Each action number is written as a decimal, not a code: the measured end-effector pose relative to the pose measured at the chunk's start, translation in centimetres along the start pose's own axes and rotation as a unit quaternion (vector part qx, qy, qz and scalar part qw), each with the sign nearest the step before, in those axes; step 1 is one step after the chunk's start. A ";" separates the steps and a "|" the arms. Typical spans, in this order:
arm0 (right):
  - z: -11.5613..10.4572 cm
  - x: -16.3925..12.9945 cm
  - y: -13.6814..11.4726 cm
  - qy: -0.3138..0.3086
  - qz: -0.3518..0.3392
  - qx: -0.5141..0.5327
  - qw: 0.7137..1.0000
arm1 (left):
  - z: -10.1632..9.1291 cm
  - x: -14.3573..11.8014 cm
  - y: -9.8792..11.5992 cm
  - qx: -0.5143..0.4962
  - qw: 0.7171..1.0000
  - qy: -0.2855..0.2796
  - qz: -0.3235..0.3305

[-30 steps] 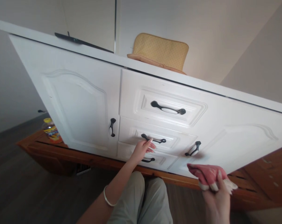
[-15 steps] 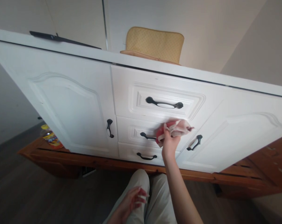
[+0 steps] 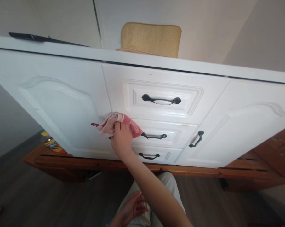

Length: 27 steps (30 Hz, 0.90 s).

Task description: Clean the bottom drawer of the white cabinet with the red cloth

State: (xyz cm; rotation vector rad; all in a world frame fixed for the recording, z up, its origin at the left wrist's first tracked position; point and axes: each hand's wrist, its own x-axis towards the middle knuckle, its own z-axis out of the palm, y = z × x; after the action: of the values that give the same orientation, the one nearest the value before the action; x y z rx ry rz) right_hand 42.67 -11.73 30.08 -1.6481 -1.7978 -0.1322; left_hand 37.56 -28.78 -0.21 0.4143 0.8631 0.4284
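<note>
My right hand (image 3: 122, 138) is closed on a pink and red cloth (image 3: 109, 125), pressed against the front of the white cabinet (image 3: 62, 107). The cloth lies across the seam between the left door and the middle drawer, by the left end of the middle drawer's handle (image 3: 154, 136). It hides most of the left door's handle. My left hand (image 3: 134, 206) hangs low over my lap, palm turned inward, fingers loosely curled and apart, with nothing in it. The top drawer handle (image 3: 161, 100) and the bottom drawer handle (image 3: 149, 156) are uncovered.
A yellow dotted pouch-like item (image 3: 151, 39) stands on the cabinet top, with a dark flat object (image 3: 45, 39) to its left. Below runs a wooden bench (image 3: 104, 164). A yellow-capped bottle (image 3: 53, 143) stands on its left end. The right door has a black handle (image 3: 196, 139).
My right hand has swept the cloth left, from the right side of the middle drawer to the left door's edge. My left hand stays low. The view has shifted slightly.
</note>
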 end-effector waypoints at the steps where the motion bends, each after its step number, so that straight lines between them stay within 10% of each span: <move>1: 0.8 -0.3 0.1 -0.014 -0.016 -0.011 1.000 | -0.3 0.1 -0.2 0.001 1.000 -0.002 0.002; 11: 3.7 -8.4 9.1 -0.090 -0.042 -0.071 0.992 | 0.4 -1.7 0.8 -0.007 1.000 -0.012 0.018; 21: -7.8 -14.7 25.0 0.021 -0.040 -0.003 0.999 | -0.6 -0.8 0.6 0.018 0.998 -0.060 0.008; 27: -13.7 -12.2 26.3 0.084 -0.036 0.037 0.995 | -0.7 -0.4 0.4 0.031 0.998 -0.048 0.002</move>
State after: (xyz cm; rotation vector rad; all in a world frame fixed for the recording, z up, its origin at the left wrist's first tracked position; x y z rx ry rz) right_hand 71.74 -23.91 24.35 -1.4763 -1.7139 -0.2264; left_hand 36.69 -28.52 -0.17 0.4908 0.7845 0.3830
